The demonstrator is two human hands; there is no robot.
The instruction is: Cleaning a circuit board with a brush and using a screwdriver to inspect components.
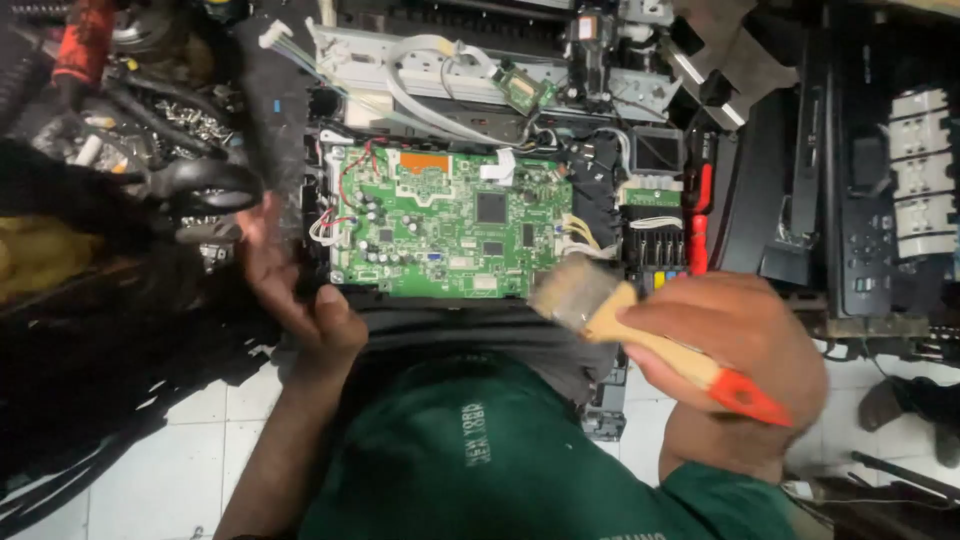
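Right hand [735,345] closed round paintbrush [640,330], left hand [290,285] gripping circuit board [450,225] frame

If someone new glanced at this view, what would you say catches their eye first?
The green circuit board at the centre of the opened machine stands out first. Just right of it, the right hand holds a paintbrush with a wooden, red-tipped handle, bristles by the board's lower right corner. The left hand grips the machine's left edge.
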